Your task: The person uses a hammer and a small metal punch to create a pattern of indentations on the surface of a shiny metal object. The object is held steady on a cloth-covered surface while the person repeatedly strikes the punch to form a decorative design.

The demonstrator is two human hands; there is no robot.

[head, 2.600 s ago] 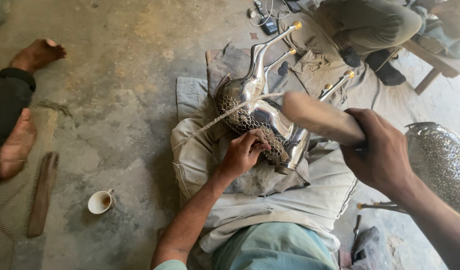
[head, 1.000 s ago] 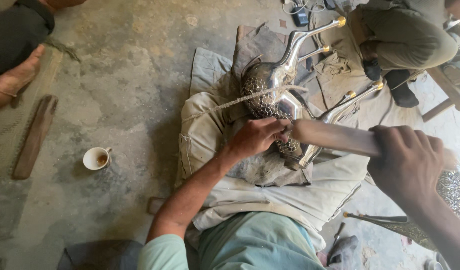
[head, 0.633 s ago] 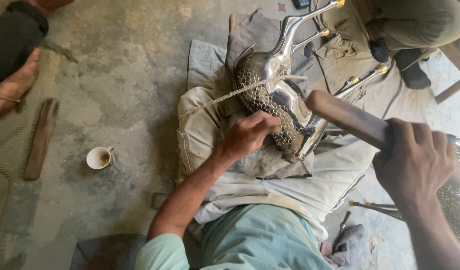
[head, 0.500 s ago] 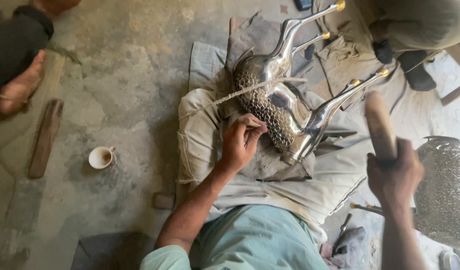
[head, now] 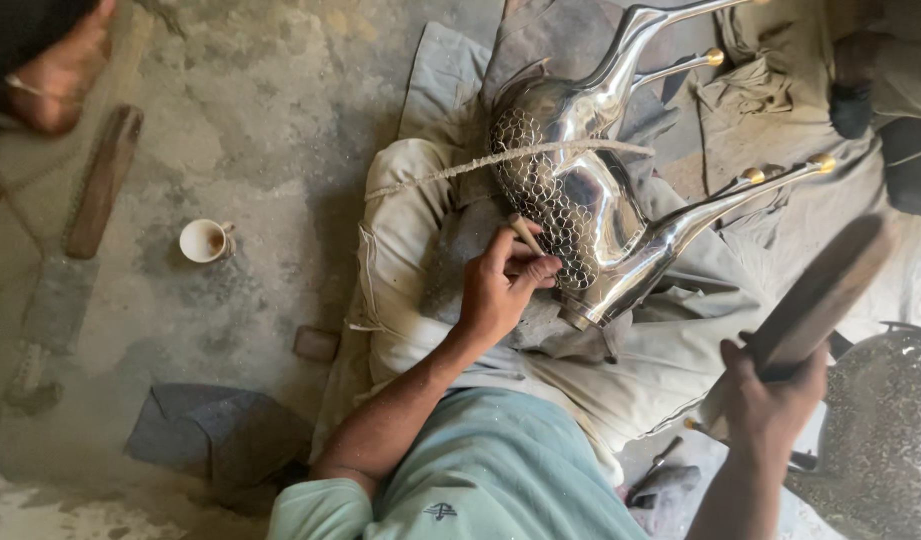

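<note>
Left hand (head: 500,290) pinches thin punch rod (head: 526,234) against shiny patterned metal animal figure (head: 580,210) — right hand (head: 765,400) clenched on wooden mallet (head: 815,295).

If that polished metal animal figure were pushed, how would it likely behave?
The metal animal figure looks rigid and probably heavy. Its polished surface seems slippery. Lying on its side across cloth padding under a rope, with thin legs sticking out, it would likely rock rather than roll.

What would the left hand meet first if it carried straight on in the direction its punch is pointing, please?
The left hand holds a thin punch aimed up and right, so it would first meet the hammered scale-patterned belly of the shiny metal animal figure. The tip looks at or very near the surface; depth is unclear.
</note>
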